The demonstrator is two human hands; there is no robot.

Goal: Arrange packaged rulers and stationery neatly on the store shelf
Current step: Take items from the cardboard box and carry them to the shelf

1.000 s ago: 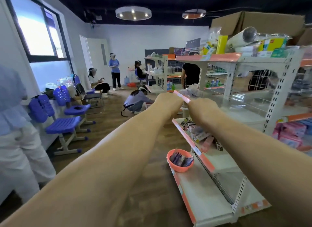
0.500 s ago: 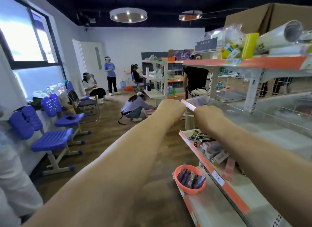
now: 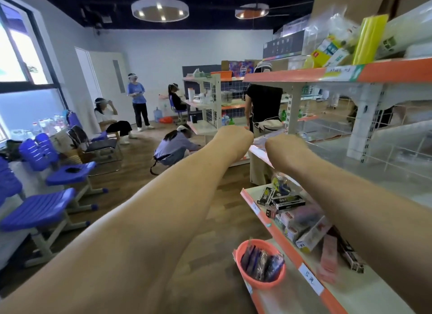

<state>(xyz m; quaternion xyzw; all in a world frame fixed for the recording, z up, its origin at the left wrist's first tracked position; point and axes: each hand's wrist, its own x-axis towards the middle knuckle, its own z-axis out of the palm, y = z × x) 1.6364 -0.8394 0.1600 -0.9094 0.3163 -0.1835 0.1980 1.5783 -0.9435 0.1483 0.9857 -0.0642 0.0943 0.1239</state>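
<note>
Two hands were stretched out ahead, close together, with one packaged ruler (image 3: 260, 153) held between them. It was a pale, pink-edged strip in clear wrap. The left hand (image 3: 236, 143) gripped one end and the right hand (image 3: 281, 151) the other. Only the backs of the hands showed, balled like fists, so the fingers were hidden. The pack hung in the air, tilted down toward the right, near the front corner of the store shelf (image 3: 280, 237) and above its orange-edged lower tier.

On that tier, below the right forearm, lay a loose heap of stationery boxes (image 3: 289, 202), some black, some white and some pink, pointing different ways. One level down stood an orange basket (image 3: 261, 283) filled with dark packets. The top tier, up to the right, carried a yellow pack (image 3: 369, 40) among clear bags and cartons.

Beyond the hands stood a person in a black top (image 3: 264, 103), and another person in a lilac top (image 3: 173, 147) crouched on the wooden floor. Purple chairs (image 3: 39, 211) lined the left wall under the window.
</note>
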